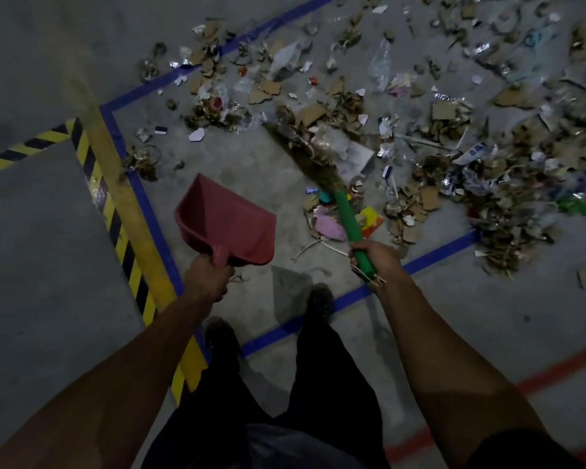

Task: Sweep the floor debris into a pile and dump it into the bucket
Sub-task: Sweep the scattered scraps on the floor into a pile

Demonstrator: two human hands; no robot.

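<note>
While the right hand [372, 255] grips the green broom [349, 221], bristles out ahead in the debris [454, 147], it lies scattered, unpiled. Left hand [207, 279] clamps the empty red dustpan [227, 225] just above its fist; bucket unseen, so sweeping looks barely begun.

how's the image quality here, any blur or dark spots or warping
Head view: dim overall, arms and legs near black; broom bristles smeared by motion blur while the red dustpan stays fairly sharp; far-right debris soft; wide-angle lens bows the blue floor lines; the person's shadow falls by the feet.
</note>
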